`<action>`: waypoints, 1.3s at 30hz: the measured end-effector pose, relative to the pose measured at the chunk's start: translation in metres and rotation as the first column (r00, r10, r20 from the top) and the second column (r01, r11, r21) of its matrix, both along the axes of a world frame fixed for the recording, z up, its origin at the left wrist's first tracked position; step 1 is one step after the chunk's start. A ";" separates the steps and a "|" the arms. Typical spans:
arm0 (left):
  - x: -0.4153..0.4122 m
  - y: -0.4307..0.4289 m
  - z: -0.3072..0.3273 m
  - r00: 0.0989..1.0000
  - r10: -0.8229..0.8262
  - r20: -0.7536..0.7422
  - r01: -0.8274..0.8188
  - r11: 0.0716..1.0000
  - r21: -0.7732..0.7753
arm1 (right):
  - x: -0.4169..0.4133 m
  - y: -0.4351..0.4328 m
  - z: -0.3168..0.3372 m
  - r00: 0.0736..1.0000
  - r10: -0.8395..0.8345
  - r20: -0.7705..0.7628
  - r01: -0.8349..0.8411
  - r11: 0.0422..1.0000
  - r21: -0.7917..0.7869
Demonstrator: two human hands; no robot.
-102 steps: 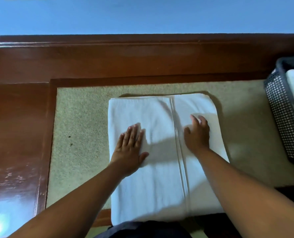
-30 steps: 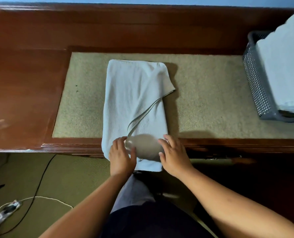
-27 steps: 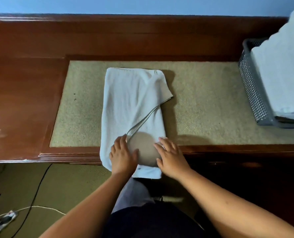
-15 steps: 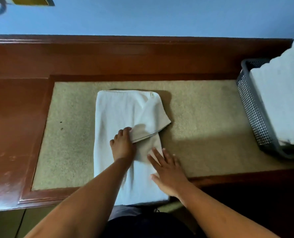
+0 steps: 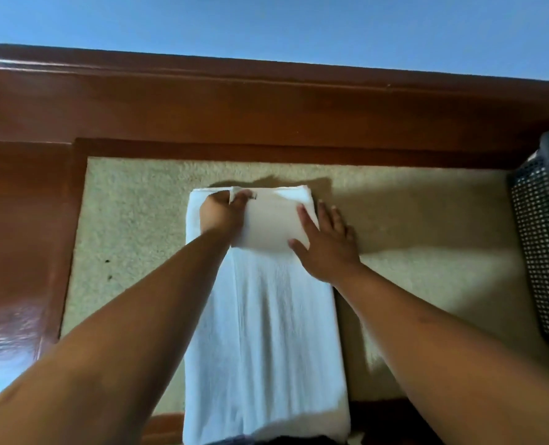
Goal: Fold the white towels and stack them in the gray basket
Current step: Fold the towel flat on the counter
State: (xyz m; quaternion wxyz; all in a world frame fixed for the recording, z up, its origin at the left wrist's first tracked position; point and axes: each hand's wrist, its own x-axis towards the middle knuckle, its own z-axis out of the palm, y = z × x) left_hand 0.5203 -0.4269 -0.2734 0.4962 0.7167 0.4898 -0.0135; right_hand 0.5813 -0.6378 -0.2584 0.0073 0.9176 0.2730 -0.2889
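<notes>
Left hand (image 5: 220, 215): fingers (image 5: 245, 196) curled, pinching the folded flap at the far end of the white towel (image 5: 266, 332).
Right hand (image 5: 326, 250): fingers straight and spread, pressing the flap's right edge.
Towel: long strip on the beige mat (image 5: 132, 239), wooden table (image 5: 23, 220).
Gray basket (image 5: 542, 252): far right, well apart.

no readable text, labels, brands, numbers, signs

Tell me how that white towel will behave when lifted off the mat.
Probably floppy: the white towel curves softly where the left hand pinches its folded-over end. Likely light, since a pinch carries that flap. Its stacked layers may sag apart unless supported underneath; the rough mat should resist sliding.
</notes>
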 end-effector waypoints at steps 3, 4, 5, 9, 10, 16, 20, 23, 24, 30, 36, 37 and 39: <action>0.006 -0.004 0.000 0.997 -0.080 0.021 0.078 0.992 0.101 | 0.004 0.008 0.001 1.000 -0.026 -0.008 0.026 1.000 0.003; 0.003 -0.006 0.002 0.996 -0.083 0.029 0.078 0.987 0.141 | 0.001 0.009 0.001 0.999 -0.053 -0.005 0.053 0.998 0.024; -0.002 -0.008 0.005 0.995 -0.082 0.056 0.071 0.980 0.185 | -0.002 0.010 0.003 0.996 -0.092 0.008 0.092 0.994 0.065; -0.059 -0.013 0.003 0.992 -0.080 0.098 0.024 0.879 0.476 | -0.026 -0.008 0.000 0.913 -0.399 -0.087 0.400 0.829 0.390; -0.081 -0.014 0.002 0.998 -0.034 0.059 0.002 0.879 0.478 | -0.036 -0.017 -0.002 0.871 -0.457 -0.179 0.486 0.752 0.445; -0.237 -0.080 0.001 0.983 -0.178 -0.051 0.185 0.964 0.191 | -0.109 -0.083 -0.006 0.677 -0.571 -0.463 0.721 0.640 0.265; -0.302 -0.139 0.017 0.993 -0.106 -0.053 0.111 0.989 0.102 | -0.167 -0.131 0.007 0.559 -0.575 -0.597 0.796 0.573 0.194; -0.332 -0.162 0.023 0.999 0.043 -0.018 -0.041 0.996 0.081 | -0.205 -0.161 0.017 0.481 -0.554 -0.679 0.840 0.513 0.176; -0.344 -0.169 0.023 0.997 0.073 -0.009 -0.072 0.996 0.061 | -0.219 -0.173 0.016 0.470 -0.549 -0.691 0.854 0.482 0.197; -0.408 -0.202 0.007 0.984 -0.053 -0.170 0.018 0.979 -0.204 | -0.275 -0.217 0.021 0.413 -0.540 -0.733 0.881 0.439 0.173; -0.449 -0.258 0.000 0.972 -0.047 -0.229 -0.031 0.944 -0.329 | -0.327 -0.255 0.001 0.386 -0.507 -0.771 0.806 0.592 0.015; -0.456 -0.269 0.003 0.971 -0.024 -0.238 -0.058 0.941 -0.332 | -0.338 -0.262 0.000 0.387 -0.509 -0.769 0.794 0.608 -0.004; -0.468 -0.284 0.006 0.976 0.012 -0.216 -0.087 0.935 -0.343 | -0.357 -0.271 0.001 0.377 -0.521 -0.766 0.802 0.597 -0.012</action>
